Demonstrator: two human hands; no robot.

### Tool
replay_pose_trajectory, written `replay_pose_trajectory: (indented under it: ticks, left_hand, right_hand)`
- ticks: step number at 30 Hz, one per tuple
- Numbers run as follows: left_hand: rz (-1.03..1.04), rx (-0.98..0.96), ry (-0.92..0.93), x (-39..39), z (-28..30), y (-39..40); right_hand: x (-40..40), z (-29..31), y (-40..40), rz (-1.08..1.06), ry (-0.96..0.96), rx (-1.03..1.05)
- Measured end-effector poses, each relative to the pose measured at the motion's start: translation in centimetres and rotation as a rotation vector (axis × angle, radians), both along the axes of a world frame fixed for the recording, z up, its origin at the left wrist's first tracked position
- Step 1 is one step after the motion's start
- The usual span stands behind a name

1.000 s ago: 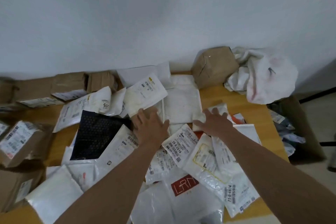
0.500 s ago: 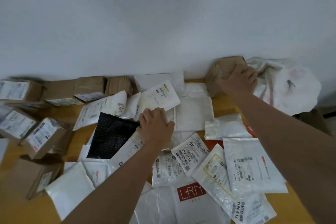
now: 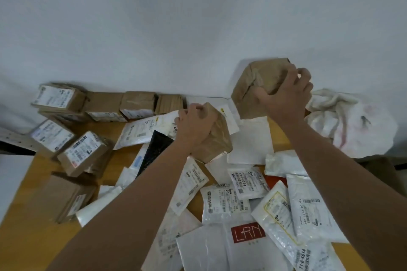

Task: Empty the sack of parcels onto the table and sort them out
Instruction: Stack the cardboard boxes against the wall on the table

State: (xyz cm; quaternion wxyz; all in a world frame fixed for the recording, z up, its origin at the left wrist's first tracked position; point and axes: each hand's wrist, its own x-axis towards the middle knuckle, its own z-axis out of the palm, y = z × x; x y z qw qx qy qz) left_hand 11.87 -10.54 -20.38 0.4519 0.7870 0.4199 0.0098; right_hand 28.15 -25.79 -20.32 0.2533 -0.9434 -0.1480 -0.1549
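Both hands are busy with brown boxes here. The right hand [image 3: 288, 97] has its fingers curled over a big brown paper-wrapped box [image 3: 255, 86] held up against the white wall, right next to the crumpled white sack [image 3: 352, 125], which sits slumped at the far right corner of the desk [image 3: 28, 237]. The left hand [image 3: 195, 127] grips a smaller brown box [image 3: 217, 141], tilted, just left of the big one and lifted over the pile.

Rest of the parcels are spread all over the desk. Left of the sack, along the wall, there's a row of brown cartons [image 3: 123, 105] with white shipping labels, print too small to read. Nearer the person it's mostly white poly mailers. One has a red square reading "LRN" [image 3: 247, 235]. Another label shows "59 6 2614" [image 3: 247, 183], and one at the near edge has "71 6 4614" [image 3: 302, 259]. There's also a black mailer [image 3: 154, 149] poking out beside the left arm.
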Motion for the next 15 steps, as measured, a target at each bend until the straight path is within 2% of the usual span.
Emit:
replay_pose_trajectory:
  ticks: [4,8,11,15]
  left_hand:
    - [0.115,-0.036,-0.162,-2.3,2.8,3.8]
    - [0.272,-0.005,-0.249,-5.4,4.2,7.7]
    - [0.411,-0.027,-0.341,-8.3,4.3,10.7]
    - [0.581,0.048,-0.391,-12.3,4.4,13.7]
  right_hand:
    - [-4.3,2.2,4.7,0.187,0.121,0.28]
    - [-8.1,2.5,9.3,0.252,0.262,0.466]
    - [-11.9,2.0,13.0,0.351,0.316,0.54]
    - [-17.3,1.1,17.4,0.421,0.391,0.57]
